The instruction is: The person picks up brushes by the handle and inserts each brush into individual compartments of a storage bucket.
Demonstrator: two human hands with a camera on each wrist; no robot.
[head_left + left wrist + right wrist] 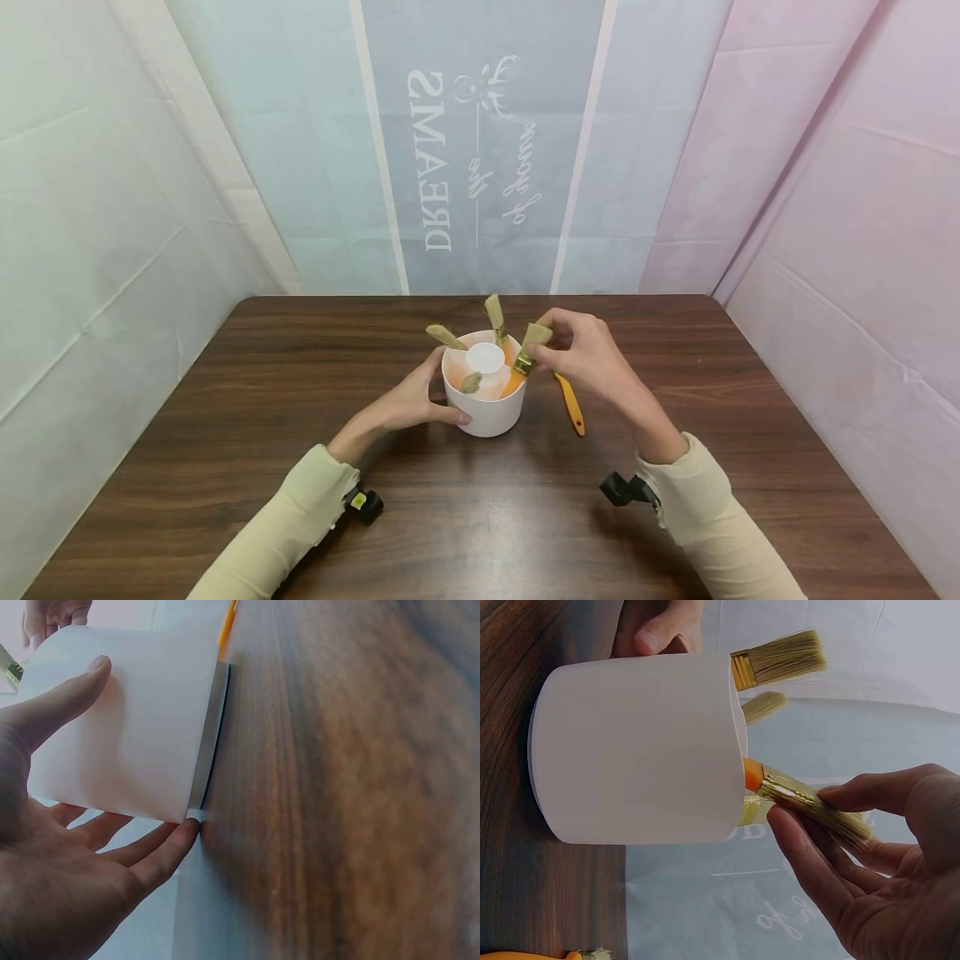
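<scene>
A white round holder with a raised centre stands on the table, several paintbrushes in it with bristles up. My left hand holds its left side, thumb across the front and fingers behind, as the left wrist view shows. With thumb and fingers, my right hand pinches a paintbrush near its metal band and bristles; its orange handle goes down inside the holder's right side. Other brushes lean at the left, back and front left. The holder's wall hides their lower handles.
Another paintbrush with an orange handle lies on the dark wooden table, right of the holder and below my right hand. A printed fabric backdrop hangs behind the table, with pale cloth walls on both sides.
</scene>
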